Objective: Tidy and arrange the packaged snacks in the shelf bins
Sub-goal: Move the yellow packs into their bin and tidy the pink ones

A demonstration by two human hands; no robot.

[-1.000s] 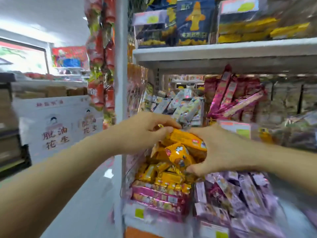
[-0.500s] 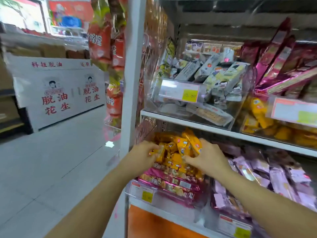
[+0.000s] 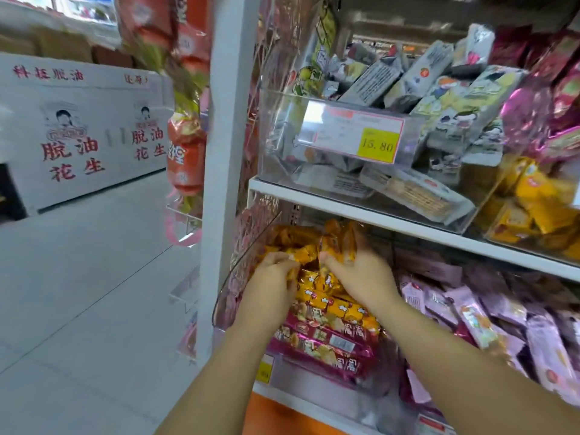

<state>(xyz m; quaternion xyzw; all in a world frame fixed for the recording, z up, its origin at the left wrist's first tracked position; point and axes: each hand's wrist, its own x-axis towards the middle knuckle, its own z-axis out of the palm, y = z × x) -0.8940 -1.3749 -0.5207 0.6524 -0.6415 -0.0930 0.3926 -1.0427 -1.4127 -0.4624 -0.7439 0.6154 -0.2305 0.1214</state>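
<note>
Fingers (image 3: 277, 260) of the left hand (image 3: 270, 290) curl round some of the yellow packs (image 3: 329, 306). The right hand (image 3: 364, 277) clasps a small bunch of them, low in the centre of the frame, inside the clear bin (image 3: 248, 262). Pink packs (image 3: 329, 343) lie along the front of that bin. All look light, with slick, crinkly film and probably brittle biscuit inside, so a loose hold across the flat sides should serve better than squeezing. Farther up, at upper right, grey packs (image 3: 417, 76) fill the upper bin (image 3: 282, 136).
</note>
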